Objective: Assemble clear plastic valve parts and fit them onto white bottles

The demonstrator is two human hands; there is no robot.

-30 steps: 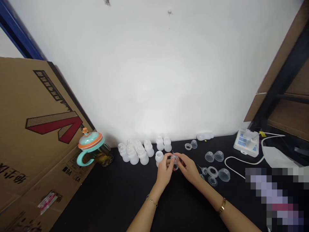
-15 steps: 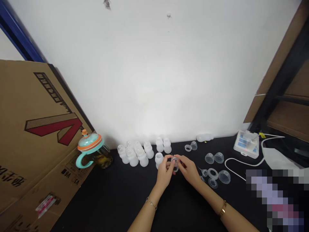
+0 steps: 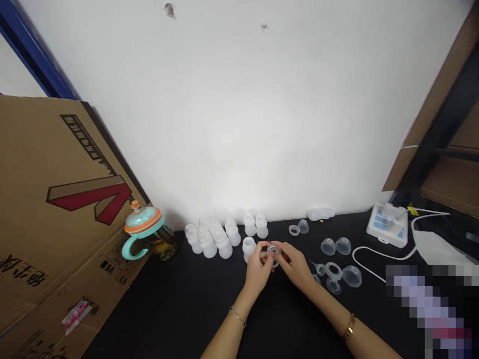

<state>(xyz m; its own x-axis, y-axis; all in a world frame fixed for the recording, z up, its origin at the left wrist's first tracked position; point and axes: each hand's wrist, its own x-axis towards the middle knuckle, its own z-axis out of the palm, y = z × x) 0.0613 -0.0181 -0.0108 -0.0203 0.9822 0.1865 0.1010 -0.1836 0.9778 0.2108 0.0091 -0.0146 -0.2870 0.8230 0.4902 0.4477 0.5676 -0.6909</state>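
My left hand (image 3: 257, 269) and my right hand (image 3: 295, 264) meet over the black table (image 3: 179, 309), fingers pinched together on a small clear plastic part (image 3: 273, 250). One white plastic bottle (image 3: 248, 247) stands just beyond my left fingers. A cluster of several more white bottles (image 3: 215, 237) stands behind it along the wall. Clear domed caps and rings (image 3: 339, 271) lie just right of my right hand.
A large cardboard box (image 3: 56, 214) leans at the left, with a teal and orange lidded cup (image 3: 144, 232) beside it. A white device (image 3: 387, 224) with a white cable (image 3: 370, 254) sits at the right, near a dark shelf frame (image 3: 437, 134).
Both hands stay pinched on the small clear part, with only slight finger movement. The view has shifted a little.
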